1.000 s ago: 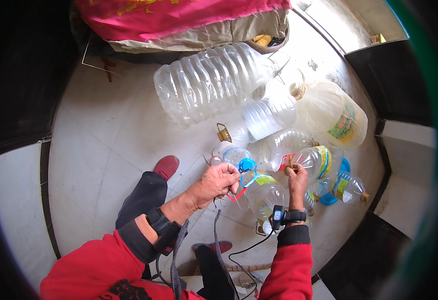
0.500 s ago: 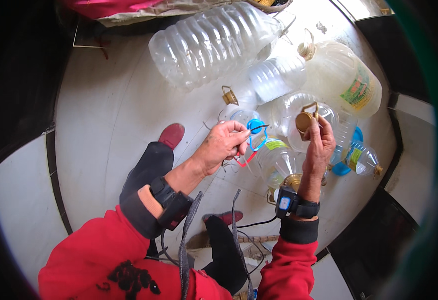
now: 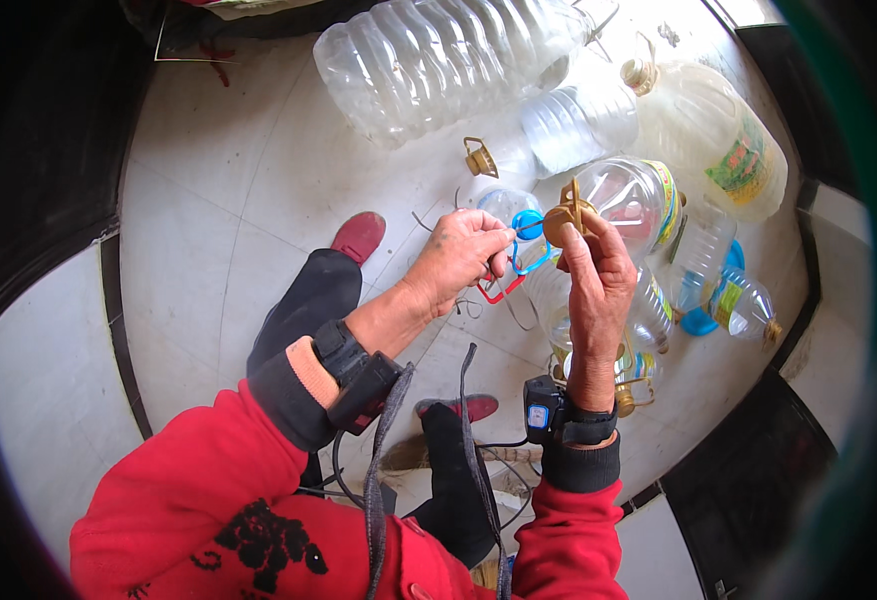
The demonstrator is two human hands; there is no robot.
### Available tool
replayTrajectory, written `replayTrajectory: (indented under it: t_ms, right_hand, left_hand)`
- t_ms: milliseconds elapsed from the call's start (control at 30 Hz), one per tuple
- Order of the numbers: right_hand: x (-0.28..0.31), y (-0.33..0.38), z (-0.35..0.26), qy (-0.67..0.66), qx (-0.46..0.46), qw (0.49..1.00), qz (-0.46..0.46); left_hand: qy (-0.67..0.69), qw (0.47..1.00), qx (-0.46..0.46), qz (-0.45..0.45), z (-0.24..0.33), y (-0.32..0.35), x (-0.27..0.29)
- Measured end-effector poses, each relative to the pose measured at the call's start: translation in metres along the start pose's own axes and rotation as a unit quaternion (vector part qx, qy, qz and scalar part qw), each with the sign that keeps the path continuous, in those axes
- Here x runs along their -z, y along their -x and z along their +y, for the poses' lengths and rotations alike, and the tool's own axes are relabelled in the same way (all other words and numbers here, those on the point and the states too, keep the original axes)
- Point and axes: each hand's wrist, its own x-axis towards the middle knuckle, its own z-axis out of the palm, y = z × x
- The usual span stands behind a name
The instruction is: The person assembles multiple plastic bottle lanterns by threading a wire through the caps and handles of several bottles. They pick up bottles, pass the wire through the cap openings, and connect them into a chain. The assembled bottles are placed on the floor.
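My left hand (image 3: 455, 255) pinches a thin dark cord (image 3: 535, 227) between thumb and fingers. Its free end reaches the gold handled cap (image 3: 561, 222) gripped by my right hand (image 3: 601, 278). I cannot tell whether the cord passes through the cap's handle loop. Directly behind this cap lies a large clear bottle (image 3: 618, 195) with a green and yellow label, apparently joined to it. Between my hands hang a blue cap (image 3: 527, 224) with a blue loop handle and a red loop handle (image 3: 499, 296), both close to my left fingertips.
A big ribbed clear jug (image 3: 438, 65) lies at the back. Beside it are a clear bottle (image 3: 573, 130) with a gold cap and a large labelled bottle (image 3: 733, 140). A small bottle (image 3: 743, 305) lies right, near a blue round object (image 3: 700, 321). My red shoes (image 3: 360, 236) stand on the tiled floor.
My right hand has brought the gold cap leftward and up, close to my left hand. The cord's end now meets the cap. The bottle behind the cap has turned, showing its label.
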Motion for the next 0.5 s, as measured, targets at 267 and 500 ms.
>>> replayTrajectory:
  t_ms: [267,500]
  right_hand:
    - [0.0029,0.0019,0.0054,-0.014,-0.004,0.999,-0.03]
    - [0.003,-0.0007,0.0068,-0.113,-0.037,0.992,-0.047]
  left_hand:
    - [0.011,1.0,-0.018,-0.019,-0.0024,0.0003,-0.0021]
    - [-0.001,1.0,-0.012,-0.023,-0.0002,0.0007,-0.0016]
